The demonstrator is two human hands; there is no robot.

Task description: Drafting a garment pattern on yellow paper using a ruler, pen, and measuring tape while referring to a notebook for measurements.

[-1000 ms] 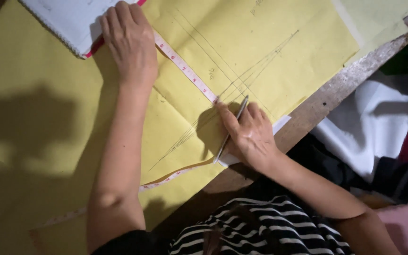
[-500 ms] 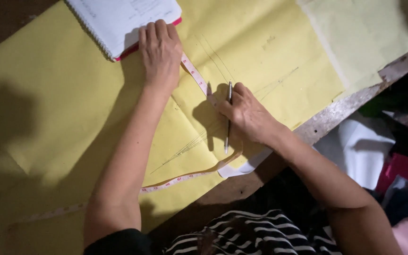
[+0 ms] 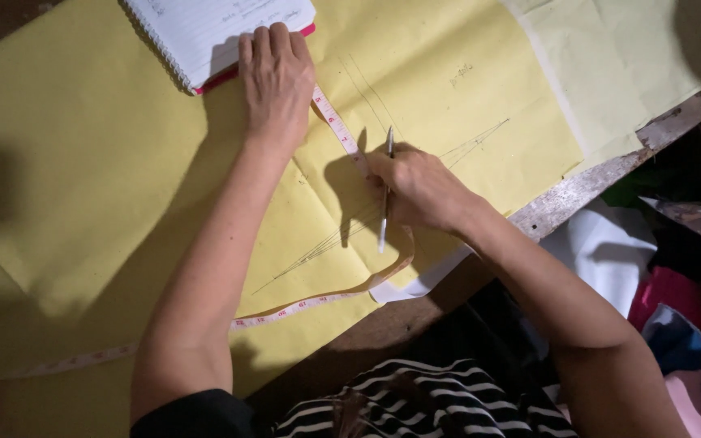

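A large sheet of yellow pattern paper (image 3: 99,162) with faint pencil lines covers the table. My left hand (image 3: 276,77) presses flat on one end of a measuring tape (image 3: 336,123), just below a spiral notebook (image 3: 221,28) with a red cover edge. My right hand (image 3: 419,188) holds a silver pen (image 3: 384,212) and pins the tape against the paper. The stretch of tape between my hands is taut. Its loose tail (image 3: 302,304) curves down and trails off to the left.
The worn wooden table edge (image 3: 586,191) runs diagonally at the right. Beyond it lie heaped fabrics in white (image 3: 602,251), pink and dark colours. A paler yellow sheet (image 3: 626,57) overlaps at the top right. My striped shirt (image 3: 432,401) shows at the bottom.
The view has shifted, so the notebook and paper sit lower and more to the right in frame. My right hand has slid up the tape, closer to my left hand.
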